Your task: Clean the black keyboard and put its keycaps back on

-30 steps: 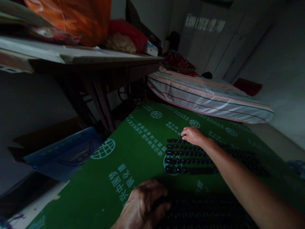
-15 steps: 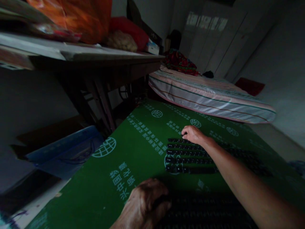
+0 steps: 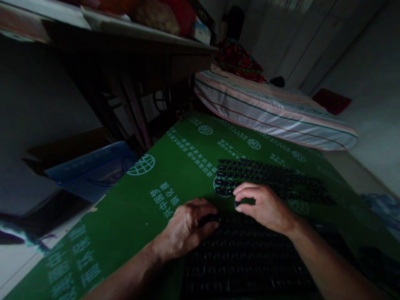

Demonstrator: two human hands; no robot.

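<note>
A black keyboard lies on the green board nearest me, its detail dim in the low light. My left hand is closed round its far left corner, fingers and thumb curled over the edge. Just beyond the keyboard's far edge, my right hand pinches a small black keycap between thumb and fingers. Behind it, loose black keycaps are laid out in rows on the board; my right hand covers part of the nearest row.
The green printed board is the work surface. Left of it stands a dark table with a blue container below. A striped mattress lies beyond the far edge.
My right hand has come back from the far row of keycaps to the keyboard's far edge, a keycap in its fingers. My left hand stays at the corner. The view has tilted downward.
</note>
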